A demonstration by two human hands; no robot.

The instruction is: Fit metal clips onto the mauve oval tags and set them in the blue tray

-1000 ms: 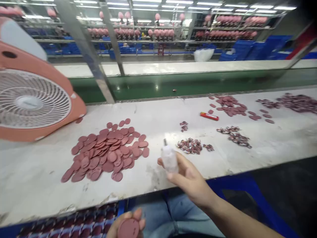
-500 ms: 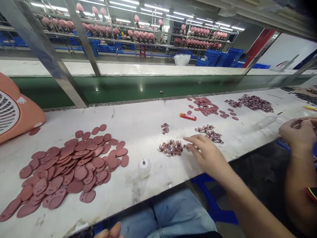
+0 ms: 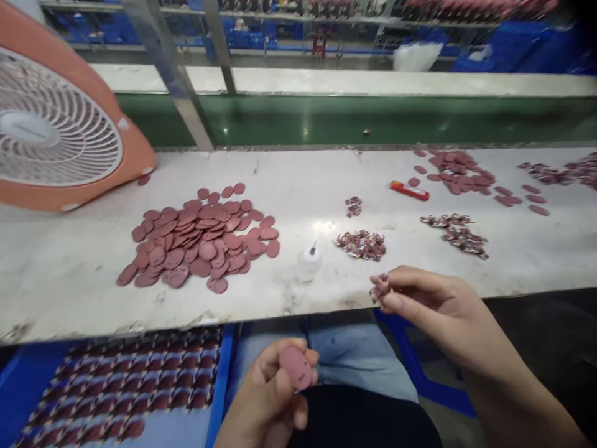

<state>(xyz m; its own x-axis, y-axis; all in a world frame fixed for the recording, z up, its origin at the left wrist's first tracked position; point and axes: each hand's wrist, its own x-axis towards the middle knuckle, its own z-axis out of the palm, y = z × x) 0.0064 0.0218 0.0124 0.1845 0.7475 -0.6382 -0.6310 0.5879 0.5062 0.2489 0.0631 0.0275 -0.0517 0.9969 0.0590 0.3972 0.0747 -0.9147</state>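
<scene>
My left hand (image 3: 270, 398) is low over my lap, fingers closed round one dusky-pink oval piece (image 3: 296, 367). My right hand (image 3: 433, 305) hovers at the bench's front edge, pinching a small cluster of dark red-and-white bits (image 3: 379, 287). A small clear glue bottle (image 3: 308, 262) with a thin nozzle stands on the white bench (image 3: 303, 186) between the hands' reach. A big heap of pink oval pieces (image 3: 200, 239) lies left of it, and a little pile of the small bits (image 3: 361, 244) lies right of it.
An orange fan (image 3: 56, 137) stands at the far left. A blue tray (image 3: 112, 392) with rows of pink pieces sits below the bench. A red lighter-like stick (image 3: 409, 190), more pink ovals (image 3: 459, 174) and bit piles (image 3: 459, 233) lie to the right. A green conveyor (image 3: 373, 118) runs behind.
My right hand set the bottle on the bench, reached to the small bits, and now has drawn back holding a pinch of them. My left hand rose with the pink piece.
</scene>
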